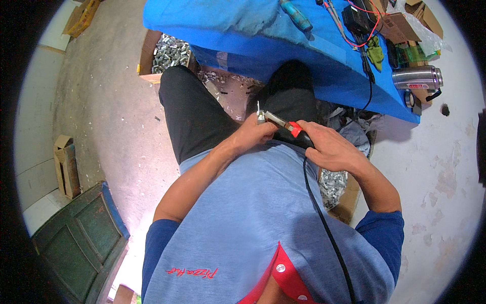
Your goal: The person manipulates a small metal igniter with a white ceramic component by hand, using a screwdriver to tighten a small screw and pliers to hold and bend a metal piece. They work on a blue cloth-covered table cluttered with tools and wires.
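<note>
Above my lap, my left hand (254, 133) is closed around a small silvery metal piece (261, 116) with a thin white strip standing up from it. My right hand (328, 146) grips the dark handle of a corded tool that looks like a soldering iron (276, 119), with a metal barrel and a red band (295, 129). Its barrel slants left, and the far end meets or nearly meets the small piece; contact cannot be made out. A black cord (324, 218) runs from the handle down across my shirt.
Ahead stands a blue-covered table (228, 25) bearing a teal-handled tool (296, 15), wires, and a steel flask (417, 77). A carton of small metal pieces (147, 55) sits left of my knees. Another carton (349, 200) with silvery pieces is by my right side.
</note>
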### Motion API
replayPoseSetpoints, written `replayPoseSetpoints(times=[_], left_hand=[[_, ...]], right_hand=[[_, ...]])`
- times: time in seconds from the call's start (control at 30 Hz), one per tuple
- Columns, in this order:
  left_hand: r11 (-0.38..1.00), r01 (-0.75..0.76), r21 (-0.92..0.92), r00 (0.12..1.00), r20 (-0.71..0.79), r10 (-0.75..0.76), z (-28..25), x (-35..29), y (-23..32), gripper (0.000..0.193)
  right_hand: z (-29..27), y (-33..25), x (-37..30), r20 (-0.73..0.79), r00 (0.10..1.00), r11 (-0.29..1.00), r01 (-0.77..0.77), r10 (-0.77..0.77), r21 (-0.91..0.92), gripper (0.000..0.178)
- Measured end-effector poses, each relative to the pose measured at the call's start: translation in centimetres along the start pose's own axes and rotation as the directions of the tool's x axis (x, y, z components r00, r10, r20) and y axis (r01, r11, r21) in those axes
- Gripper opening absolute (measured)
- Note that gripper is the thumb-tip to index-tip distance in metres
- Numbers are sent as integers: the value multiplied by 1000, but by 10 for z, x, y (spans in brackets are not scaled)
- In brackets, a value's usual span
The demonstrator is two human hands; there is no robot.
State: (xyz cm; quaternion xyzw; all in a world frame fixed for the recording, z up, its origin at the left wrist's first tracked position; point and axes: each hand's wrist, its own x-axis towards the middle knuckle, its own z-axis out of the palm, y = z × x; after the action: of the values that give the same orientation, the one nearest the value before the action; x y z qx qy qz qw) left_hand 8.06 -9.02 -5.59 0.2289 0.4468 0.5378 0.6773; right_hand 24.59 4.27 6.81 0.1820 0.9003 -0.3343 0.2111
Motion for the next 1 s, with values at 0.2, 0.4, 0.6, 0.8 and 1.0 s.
replayPoseSetpoints(times=[0.2, 0.4, 0.6, 0.8, 1.0], left_hand=[[1000, 5, -5, 1000, 22, -5, -1, 1, -3, 14], [999, 1, -36, 998, 66, 1, -4, 3, -4, 14], [998, 20, -56, 997, 73, -16, -3, 3, -1, 15], [999, 18, -47, 1000, 24, -17, 1, 3, -3, 15], [999, 18, 37, 1000, -24, -18, 0, 6, -6, 14]], right_hand=[[-2, -1, 1, 15, 1000, 999, -5, 6, -43, 50], [0, -3, 3, -15, 1000, 992, 24, -26, -125, 43], [-3, -3, 3, -19, 998, 992, 52, -55, -111, 40], [-3, -4, 1, -4, 999, 992, 49, -50, -116, 42], [10, -4, 1, -126, 988, 954, 51, -92, -295, 44]])
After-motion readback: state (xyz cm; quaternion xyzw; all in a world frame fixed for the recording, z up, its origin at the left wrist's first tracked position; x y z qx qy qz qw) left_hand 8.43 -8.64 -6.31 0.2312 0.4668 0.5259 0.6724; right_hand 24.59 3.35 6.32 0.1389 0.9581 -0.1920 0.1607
